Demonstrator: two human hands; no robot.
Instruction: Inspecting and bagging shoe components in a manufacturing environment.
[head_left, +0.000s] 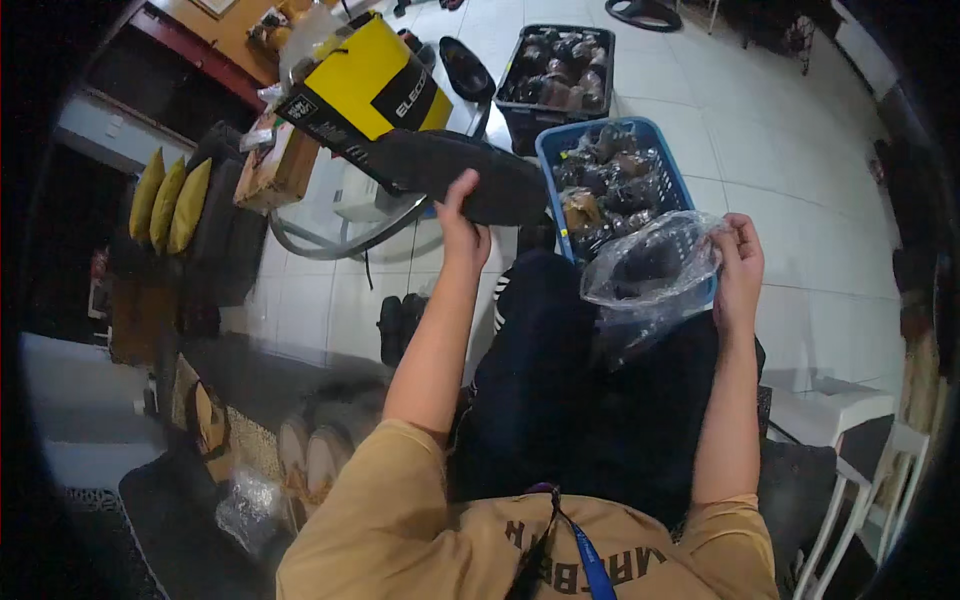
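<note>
My left hand (464, 240) is closed on a black shoe (470, 178), its dark flat sole facing up and my thumb lying across it. The shoe's upper side is hidden from view. To the right, the fingers of my right hand (739, 268) pinch the edge of a clear plastic bag (645, 275). The bag hangs with its mouth spread, over my lap and the near end of a blue basket (677, 175). Inside that basket lie several shoes wrapped in clear plastic.
Beyond the basket stands a black crate (521, 132) of wrapped footwear. A yellow and black box (385, 80) is at upper left, near a curved grey frame (375, 240) and a cardboard box (275, 165). Beige shoes (322, 455) rest at lower left; a white stool (835, 410) stands right.
</note>
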